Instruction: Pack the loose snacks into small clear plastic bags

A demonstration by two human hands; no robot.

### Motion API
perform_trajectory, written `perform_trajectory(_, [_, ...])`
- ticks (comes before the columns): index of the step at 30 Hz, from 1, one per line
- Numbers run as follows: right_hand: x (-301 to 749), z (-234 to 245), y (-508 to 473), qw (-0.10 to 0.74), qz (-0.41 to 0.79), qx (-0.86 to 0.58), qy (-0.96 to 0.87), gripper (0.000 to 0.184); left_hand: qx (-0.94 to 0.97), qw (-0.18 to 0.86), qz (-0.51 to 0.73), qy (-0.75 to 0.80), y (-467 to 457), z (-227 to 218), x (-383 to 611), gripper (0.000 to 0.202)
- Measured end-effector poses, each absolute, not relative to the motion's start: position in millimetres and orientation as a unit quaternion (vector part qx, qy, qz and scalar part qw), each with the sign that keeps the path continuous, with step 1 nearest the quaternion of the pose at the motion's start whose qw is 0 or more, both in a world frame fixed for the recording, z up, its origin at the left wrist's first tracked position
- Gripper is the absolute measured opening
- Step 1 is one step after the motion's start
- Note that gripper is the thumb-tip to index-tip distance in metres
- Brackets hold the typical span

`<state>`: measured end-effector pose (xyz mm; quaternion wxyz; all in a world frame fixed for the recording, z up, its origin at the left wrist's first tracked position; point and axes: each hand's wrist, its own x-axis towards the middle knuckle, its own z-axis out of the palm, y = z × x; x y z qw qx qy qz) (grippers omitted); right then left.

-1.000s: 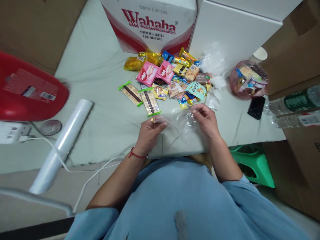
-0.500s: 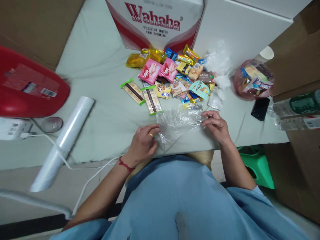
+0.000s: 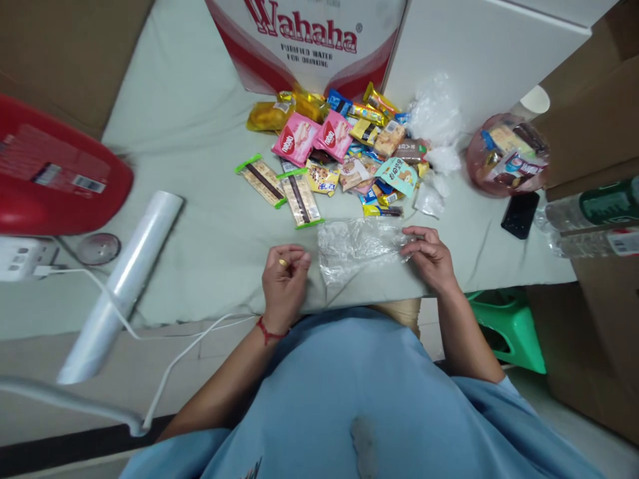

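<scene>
A clear plastic bag [image 3: 357,249] lies crinkled and flat at the table's front edge. At its right edge, my right hand [image 3: 430,256] pinches the film between thumb and fingers. My left hand [image 3: 284,279], with a gold ring and a red cord bracelet, is just left of the bag and apart from it. Its fingers are curled in with the thumb against them, and I see nothing in them. Beyond the bag, two green-edged wrapped bars [image 3: 301,197] lie beside a heap of packaged snacks, with two pink wafer packs [image 3: 296,138] on top.
A Wahaha carton [image 3: 319,46] stands at the back. On the left are a red container [image 3: 60,166], a plastic film roll [image 3: 124,286] and a white cable. To the right sit a pink bowl of snacks [image 3: 476,169], a phone [image 3: 520,215] and plastic bottles [image 3: 569,216].
My left hand has let go of the bag's left edge, drawn back to the left and curled its fingers. My right hand keeps hold of the right edge.
</scene>
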<state>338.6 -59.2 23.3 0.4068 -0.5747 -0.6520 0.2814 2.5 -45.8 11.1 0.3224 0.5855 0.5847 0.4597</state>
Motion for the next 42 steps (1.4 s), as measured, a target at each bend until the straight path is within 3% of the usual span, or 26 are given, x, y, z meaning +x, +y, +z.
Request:
perform_trajectory(3, [336.3, 21.4, -68.0, 0.415, 0.300, -0.583, -0.631, 0.020, 0.637, 0.273, 0.445, 0.567, -51.6, 15.5, 7.4, 0.035])
perform_trajectory(6, [330.3, 31.2, -70.4, 0.427, 0.316, -0.574, -0.623, 0.020, 0.756, 0.174, 0.394, 0.492, -58.0, 20.3, 21.6, 0.058])
perform_trajectory(8, [325.9, 44.4, -66.6, 0.432, 0.321, -0.564, -0.627, 0.021, 0.813, 0.149, 0.346, 0.444, -60.1, 21.8, 32.8, 0.047])
perform_trajectory(10, [321.7, 60.4, -58.0, 0.438, 0.320, -0.551, -0.634, 0.022, 0.828, 0.187, 0.319, 0.421, -60.0, 22.1, 41.3, 0.020])
perform_trajectory(11, [319.6, 68.4, -52.0, 0.444, 0.316, -0.543, -0.639, 0.022, 0.817, 0.227, 0.321, 0.422, -59.4, 22.4, 44.0, 0.016])
perform_trajectory(17, [301.3, 96.7, -8.4, 0.469, 0.306, -0.484, -0.672, 0.021, 0.583, 0.502, 0.398, 0.500, -55.6, 31.0, 44.5, 0.025])
perform_trajectory(21, [284.6, 90.2, -4.1, 0.514, 0.269, -0.513, -0.632, 0.038, 0.472, 0.530, 0.444, 0.547, -54.1, 37.2, 42.6, 0.030])
perform_trajectory(23, [274.6, 82.0, -15.1, 0.519, 0.251, -0.555, -0.600, 0.033, 0.452, 0.520, 0.459, 0.561, -53.5, 37.8, 41.5, 0.033])
perform_trajectory(26, [255.5, 67.0, -39.5, 0.456, 0.294, -0.564, -0.623, 0.031, 0.434, 0.516, 0.468, 0.571, -51.8, 34.9, 39.6, 0.036])
perform_trajectory(29, [237.5, 51.1, -60.2, 0.353, 0.307, -0.490, -0.736, 0.041, 0.377, 0.528, 0.501, 0.573, -46.5, 28.1, 36.5, 0.040])
perform_trajectory(32, [231.8, 39.6, -73.6, 0.269, 0.252, -0.474, -0.800, 0.021, 0.308, 0.532, 0.545, 0.570, -39.6, 20.7, 31.6, 0.042])
perform_trajectory(35, [237.1, 41.0, -87.1, 0.250, 0.253, -0.461, -0.813, 0.024, 0.285, 0.535, 0.550, 0.574, -37.0, 16.4, 26.8, 0.041])
perform_trajectory(40, [249.5, 70.0, -108.7, 0.168, 0.452, -0.283, -0.829, 0.023, 0.229, 0.574, 0.550, 0.561, -39.9, 17.8, 23.7, 0.041])
perform_trajectory(42, [255.2, 77.1, -106.6, 0.187, 0.499, -0.297, -0.792, 0.023, 0.198, 0.606, 0.546, 0.544, -40.4, 19.0, 23.3, 0.046])
